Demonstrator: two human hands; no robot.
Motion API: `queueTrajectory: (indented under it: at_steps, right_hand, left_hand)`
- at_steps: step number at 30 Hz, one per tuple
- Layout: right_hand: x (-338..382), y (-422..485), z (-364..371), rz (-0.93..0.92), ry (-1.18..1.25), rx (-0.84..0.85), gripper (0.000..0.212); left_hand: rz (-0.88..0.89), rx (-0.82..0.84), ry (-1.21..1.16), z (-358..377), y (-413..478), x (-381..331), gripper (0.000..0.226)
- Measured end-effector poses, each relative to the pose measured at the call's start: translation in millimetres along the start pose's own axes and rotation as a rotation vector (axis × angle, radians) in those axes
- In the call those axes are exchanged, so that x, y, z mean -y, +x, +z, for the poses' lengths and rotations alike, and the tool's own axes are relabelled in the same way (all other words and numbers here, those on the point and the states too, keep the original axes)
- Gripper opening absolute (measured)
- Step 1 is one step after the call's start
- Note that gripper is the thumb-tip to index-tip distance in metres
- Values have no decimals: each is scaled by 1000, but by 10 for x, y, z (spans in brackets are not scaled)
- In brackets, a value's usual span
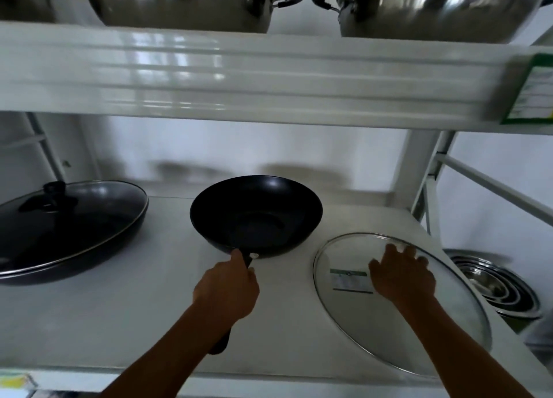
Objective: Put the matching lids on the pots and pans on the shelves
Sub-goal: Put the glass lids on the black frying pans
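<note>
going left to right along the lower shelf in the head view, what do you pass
lidded black pan → open black wok, its handle held by the left hand → glass lid lying flat under the right hand → stack of steel bowls just past the shelf's right end.

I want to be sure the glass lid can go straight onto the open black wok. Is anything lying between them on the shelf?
Nothing visible. The glass lid lies flat under the right hand, just right of the black wok; only bare shelf separates them. The left hand holds the wok's handle, clear of that path.
</note>
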State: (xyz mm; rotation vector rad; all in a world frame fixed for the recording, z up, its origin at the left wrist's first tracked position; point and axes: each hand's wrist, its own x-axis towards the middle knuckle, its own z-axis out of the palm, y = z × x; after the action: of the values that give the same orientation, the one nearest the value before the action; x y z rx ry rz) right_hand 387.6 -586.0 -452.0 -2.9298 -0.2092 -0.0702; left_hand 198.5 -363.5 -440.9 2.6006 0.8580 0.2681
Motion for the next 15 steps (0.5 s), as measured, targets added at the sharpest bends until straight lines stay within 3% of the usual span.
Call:
queueTrajectory:
  at_steps: [4, 10, 15]
  right_hand:
    - [-198, 39, 124, -33, 158, -67, 28]
    - [-272, -196, 1, -22, 225, -211, 23]
    - [-138, -359, -526, -76, 315, -412, 25]
  left_hand:
    - [30, -47, -96, -9, 5, 52, 22]
    - [-9, -7, -102, -98, 87, 125, 31]
    - [-33, 23, -79, -166, 57, 141, 31]
